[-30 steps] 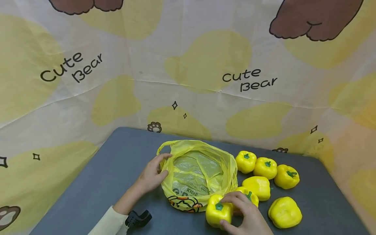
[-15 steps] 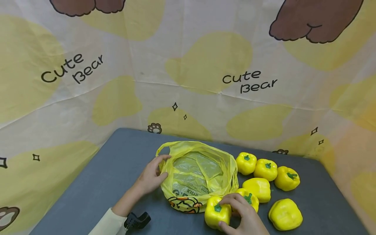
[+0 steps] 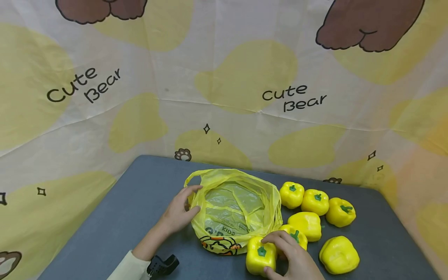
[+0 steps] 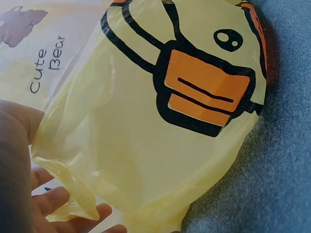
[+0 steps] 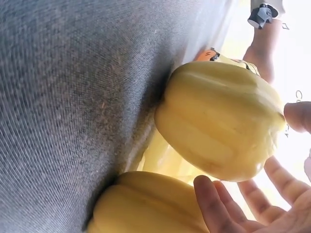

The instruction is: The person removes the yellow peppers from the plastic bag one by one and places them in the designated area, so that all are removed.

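A yellow plastic bag (image 3: 229,210) stands with its mouth spread wide, a cartoon print (image 4: 209,92) on its side. At its left rim my left hand (image 3: 180,208) holds the thin plastic near the handle loop, thumb on one side and fingers on the other. My right hand (image 3: 294,254) grips a yellow bell pepper (image 3: 260,258) by its upper part, thumb at the near side and fingers near the green stem. That pepper is upright just in front of the bag's right corner. Another bell pepper (image 3: 295,234), partly hidden, sits behind my right fingers.
More yellow bell peppers (image 3: 340,254) lie to the right of the bag, several in a back row (image 3: 315,202) and one on its side (image 3: 305,225). A black wrist strap (image 3: 162,266) is by my left sleeve. Printed cloth (image 3: 224,77) hangs behind the dark grey table (image 3: 140,194).
The head view has shifted slightly. Both hands keep nearly the same places, the left at the bag's rim and the right on the same bell pepper.
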`<state>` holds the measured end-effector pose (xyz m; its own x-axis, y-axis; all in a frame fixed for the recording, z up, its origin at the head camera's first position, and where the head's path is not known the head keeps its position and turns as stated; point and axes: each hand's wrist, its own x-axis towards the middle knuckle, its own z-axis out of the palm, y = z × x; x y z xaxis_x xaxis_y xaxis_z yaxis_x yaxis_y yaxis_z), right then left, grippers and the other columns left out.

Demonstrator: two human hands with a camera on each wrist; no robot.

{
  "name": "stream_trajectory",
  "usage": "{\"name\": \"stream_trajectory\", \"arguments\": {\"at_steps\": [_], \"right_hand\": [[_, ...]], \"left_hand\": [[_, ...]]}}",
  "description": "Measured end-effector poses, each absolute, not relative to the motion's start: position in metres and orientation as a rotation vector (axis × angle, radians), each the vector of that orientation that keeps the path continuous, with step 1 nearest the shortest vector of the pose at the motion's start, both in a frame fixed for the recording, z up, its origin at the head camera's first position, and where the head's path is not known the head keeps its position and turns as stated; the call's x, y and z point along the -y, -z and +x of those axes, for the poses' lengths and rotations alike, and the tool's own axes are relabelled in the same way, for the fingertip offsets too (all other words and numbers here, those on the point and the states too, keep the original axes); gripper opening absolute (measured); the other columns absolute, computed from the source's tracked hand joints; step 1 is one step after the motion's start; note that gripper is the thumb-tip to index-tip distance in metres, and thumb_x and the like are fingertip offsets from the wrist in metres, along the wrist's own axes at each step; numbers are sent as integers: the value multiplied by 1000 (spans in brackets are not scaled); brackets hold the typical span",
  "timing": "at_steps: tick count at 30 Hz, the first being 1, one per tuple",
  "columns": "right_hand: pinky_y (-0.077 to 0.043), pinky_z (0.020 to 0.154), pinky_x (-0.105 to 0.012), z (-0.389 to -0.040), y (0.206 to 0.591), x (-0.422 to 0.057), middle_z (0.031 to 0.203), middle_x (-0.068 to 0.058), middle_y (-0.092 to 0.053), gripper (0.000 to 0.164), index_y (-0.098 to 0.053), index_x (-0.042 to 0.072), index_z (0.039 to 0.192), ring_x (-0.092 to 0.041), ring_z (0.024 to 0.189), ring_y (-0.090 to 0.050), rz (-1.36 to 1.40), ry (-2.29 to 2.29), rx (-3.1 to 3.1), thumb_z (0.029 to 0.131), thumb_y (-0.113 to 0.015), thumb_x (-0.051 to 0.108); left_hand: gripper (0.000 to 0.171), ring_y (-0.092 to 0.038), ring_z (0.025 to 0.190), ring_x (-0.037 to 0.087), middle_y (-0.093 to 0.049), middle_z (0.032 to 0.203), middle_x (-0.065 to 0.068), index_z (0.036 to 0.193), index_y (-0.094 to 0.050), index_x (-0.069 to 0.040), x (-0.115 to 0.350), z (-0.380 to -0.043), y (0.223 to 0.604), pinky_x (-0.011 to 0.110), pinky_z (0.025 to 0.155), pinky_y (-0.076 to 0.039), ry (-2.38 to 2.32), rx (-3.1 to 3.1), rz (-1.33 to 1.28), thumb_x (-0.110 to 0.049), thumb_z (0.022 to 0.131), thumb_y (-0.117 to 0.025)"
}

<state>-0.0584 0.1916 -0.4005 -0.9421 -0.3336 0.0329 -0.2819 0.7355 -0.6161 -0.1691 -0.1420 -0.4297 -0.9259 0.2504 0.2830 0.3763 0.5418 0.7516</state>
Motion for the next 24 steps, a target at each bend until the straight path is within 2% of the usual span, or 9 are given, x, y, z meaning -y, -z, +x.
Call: {"name": "stream_trajectory", "arguments": {"at_steps": [16,21,24], "right_hand": [[-51,75,-27,-57,390,-196,113,24,-52,38,-58,44,112,-4,98,-55,-614,908,-2936,78,-74,48],[-49,67,-25,-56,378,-202,112,23,-54,38,-60,42,112,-4,92,-57,-617,911,-3026,78,-77,39],[-50,68,-25,-59,369,-209,111,25,-55,44,-60,42,112,-2,92,-58,-668,856,-3142,74,-81,31]], "left_hand": [[55,-48,127,34,-49,140,8,139,-49,-16,154,-163,431,53,91,-49,1314,2652,-475,-12,86,-62],[53,-52,124,35,-49,140,9,138,-50,-16,160,-159,429,52,90,-49,1288,2659,-445,-11,86,-62],[52,-55,122,36,-50,139,8,137,-50,-17,166,-156,424,51,90,-50,1238,2643,-439,-10,87,-62]]}}
